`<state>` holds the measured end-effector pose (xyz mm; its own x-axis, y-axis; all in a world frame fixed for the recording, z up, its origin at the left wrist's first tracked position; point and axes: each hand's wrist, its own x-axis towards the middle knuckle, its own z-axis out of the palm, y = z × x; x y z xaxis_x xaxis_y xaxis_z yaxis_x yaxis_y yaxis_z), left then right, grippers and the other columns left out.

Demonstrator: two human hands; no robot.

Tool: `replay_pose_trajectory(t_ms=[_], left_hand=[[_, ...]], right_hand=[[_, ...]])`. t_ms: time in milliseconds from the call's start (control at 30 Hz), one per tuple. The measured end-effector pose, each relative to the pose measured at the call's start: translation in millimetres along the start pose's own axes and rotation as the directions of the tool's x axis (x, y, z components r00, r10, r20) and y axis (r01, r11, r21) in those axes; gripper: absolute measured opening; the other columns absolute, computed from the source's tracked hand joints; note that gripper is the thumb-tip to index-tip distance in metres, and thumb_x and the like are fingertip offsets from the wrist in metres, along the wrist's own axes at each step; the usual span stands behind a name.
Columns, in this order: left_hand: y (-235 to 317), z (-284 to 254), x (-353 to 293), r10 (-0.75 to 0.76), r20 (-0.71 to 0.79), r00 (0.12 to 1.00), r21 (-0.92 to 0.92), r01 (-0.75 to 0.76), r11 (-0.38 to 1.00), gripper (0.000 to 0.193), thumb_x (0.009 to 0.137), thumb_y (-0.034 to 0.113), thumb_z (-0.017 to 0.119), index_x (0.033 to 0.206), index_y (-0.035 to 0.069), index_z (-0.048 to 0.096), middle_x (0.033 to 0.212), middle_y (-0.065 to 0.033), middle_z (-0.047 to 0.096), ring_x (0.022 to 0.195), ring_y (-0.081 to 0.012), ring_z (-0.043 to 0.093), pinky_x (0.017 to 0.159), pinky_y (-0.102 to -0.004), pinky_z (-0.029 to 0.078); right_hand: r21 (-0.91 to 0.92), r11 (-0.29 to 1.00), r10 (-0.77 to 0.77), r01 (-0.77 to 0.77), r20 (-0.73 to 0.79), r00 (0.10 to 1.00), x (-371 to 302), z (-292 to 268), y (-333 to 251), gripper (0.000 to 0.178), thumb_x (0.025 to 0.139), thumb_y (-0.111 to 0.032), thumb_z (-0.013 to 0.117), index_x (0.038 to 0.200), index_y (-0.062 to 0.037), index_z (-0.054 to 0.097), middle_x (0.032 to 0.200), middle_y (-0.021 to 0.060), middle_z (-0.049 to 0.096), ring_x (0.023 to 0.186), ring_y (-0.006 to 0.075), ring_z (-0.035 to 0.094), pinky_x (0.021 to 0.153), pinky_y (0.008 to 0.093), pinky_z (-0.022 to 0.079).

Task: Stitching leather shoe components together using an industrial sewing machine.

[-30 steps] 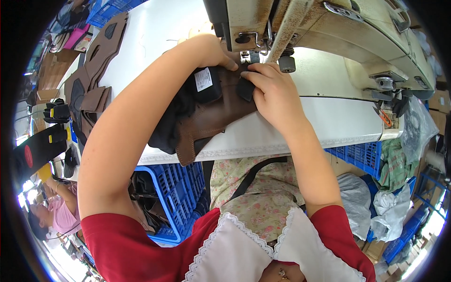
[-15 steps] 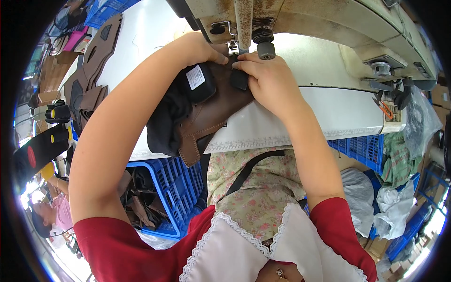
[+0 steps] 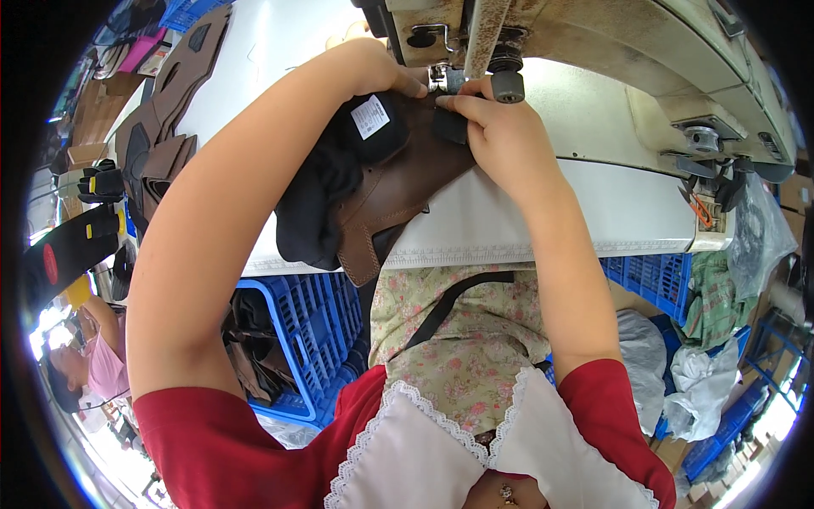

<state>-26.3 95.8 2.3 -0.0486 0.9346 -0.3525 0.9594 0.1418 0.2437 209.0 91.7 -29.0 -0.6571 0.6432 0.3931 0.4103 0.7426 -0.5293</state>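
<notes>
A brown leather shoe upper point(image 3: 394, 182) with black lining lies on the white sewing machine table, its stitched end hanging over the front edge. On its black padded part point(image 3: 381, 136) is a white label. My left hand point(image 3: 381, 69) holds the upper's far edge from the left, its fingers partly hidden behind the wrist. My right hand point(image 3: 502, 127) pinches the edge from the right, beside a black tab point(image 3: 449, 127). Between both hands, the presser foot point(image 3: 438, 79) of the sewing machine point(image 3: 593, 42) stands right at the leather's edge.
Brown leather pieces point(image 3: 161, 127) lie stacked on the table's left. A blue crate point(image 3: 318, 339) with dark pieces stands below the front edge. Orange-handled snips point(image 3: 700, 209) hang at the table's right end, near plastic bags point(image 3: 704, 382). Another person point(image 3: 89, 352) sits at far left.
Most of the scene has shifted slightly right in the picture as the view moved. The shoe upper has turned a little, its hanging end swinging up and right; both hands stay on it.
</notes>
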Motion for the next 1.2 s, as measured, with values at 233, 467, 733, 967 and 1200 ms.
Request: replay_pose_trajectory(t_ms=[233,467,733,967,1200], left_hand=[[-6,1,5,-0.013,-0.002,1.0,0.033,0.013,0.999,0.069,0.069,0.069,0.073,0.121,0.023,0.072,0.118,-0.0063,0.067,0.116,-0.02,0.057,0.095,-0.0316,0.047],[-4,-20,-4,0.201,0.235,0.951,-0.249,-0.141,0.958,0.066,0.069,0.059,0.076,0.123,0.022,0.071,0.119,-0.0111,0.069,0.112,-0.0245,0.062,0.094,-0.0354,0.047],[17,-26,-15,-0.054,0.222,0.974,0.091,0.035,0.995,0.07,0.066,0.063,0.076,0.126,0.026,0.069,0.112,-0.0101,0.072,0.108,-0.0245,0.065,0.097,-0.0362,0.042],[10,-11,-9,-0.066,0.113,0.991,0.097,0.055,0.994,0.074,0.063,0.066,0.078,0.118,0.017,0.073,0.106,-0.0108,0.073,0.102,-0.0249,0.067,0.092,-0.0344,0.046],[21,-7,-15,-0.103,0.075,0.992,-0.217,0.117,0.969,0.056,0.063,0.026,0.09,0.113,0.007,0.072,0.111,-0.009,0.073,0.106,-0.021,0.065,0.094,-0.0319,0.047]], right_hand=[[-0.047,0.995,-0.085,0.087,0.053,0.995,7,-12,1,0.035,0.078,0.002,0.057,0.105,-0.0133,0.074,0.11,0.0072,0.069,0.095,0.0319,0.066,0.085,0.0407,0.054],[0.021,0.988,-0.155,0.155,0.024,0.988,6,-14,6,0.023,0.075,-0.005,0.062,0.092,-0.0097,0.077,0.078,0.0121,0.067,0.086,0.0308,0.064,0.077,0.043,0.051],[0.138,0.989,-0.054,0.046,0.052,0.997,4,-12,7,0.025,0.076,-0.006,0.06,0.093,-0.009,0.078,0.083,0.0119,0.067,0.091,0.0311,0.063,0.082,0.0414,0.052],[0.136,0.989,-0.067,0.059,0.058,0.996,5,-10,11,0.025,0.075,-0.007,0.061,0.092,-0.0101,0.078,0.091,0.0127,0.066,0.093,0.0324,0.062,0.083,0.0422,0.052],[0.111,0.991,-0.085,0.076,0.079,0.993,8,-16,15,0.025,0.075,-0.006,0.06,0.091,-0.0099,0.078,0.096,0.0111,0.068,0.097,0.0317,0.063,0.086,0.0408,0.053]])
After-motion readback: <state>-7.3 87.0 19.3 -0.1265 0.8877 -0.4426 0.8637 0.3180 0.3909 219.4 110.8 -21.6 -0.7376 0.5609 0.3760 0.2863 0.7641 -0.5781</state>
